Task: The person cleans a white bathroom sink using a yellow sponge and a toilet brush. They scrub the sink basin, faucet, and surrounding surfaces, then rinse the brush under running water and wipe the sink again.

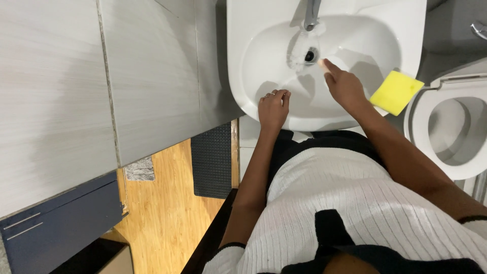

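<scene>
Two bare hands over one white washbasin (253, 96), entries listed left to right with the basin as landmark.

1. Grey tiled wall (152, 76), left of the basin; below it a wooden floor (167, 203) and a dark ribbed mat (213, 160), near the basin's lower left corner.

2. Left hand (273, 107), resting on the basin's near rim. Fingers curled loosely, tips on the porcelain, holding nothing; it looks to serve as a brace.

3. Tap (312, 12), at the basin's far edge, running. Water falls onto the drain (310, 55) at the bowl's middle and spreads as a thin sheet.

4. Right hand (345, 86), inside the bowl, just right of the drain. Forefinger stretched toward the stream, tip at the water's edge; other fingers folded narrow, nothing gripped.

5. Yellow sponge (396, 92), flat on the basin's right rim, just beside the right wrist, untouched by either hand.

6. White toilet (451, 127), right of the basin, seat down, lid up.

Handling note, as a judgement: testing or wetting goes best with the fingertip kept in the stream's edge, not its centre, to limit splashing onto the rim and sponge; the left hand should stay planted for balance, clear of the wet bowl.
</scene>
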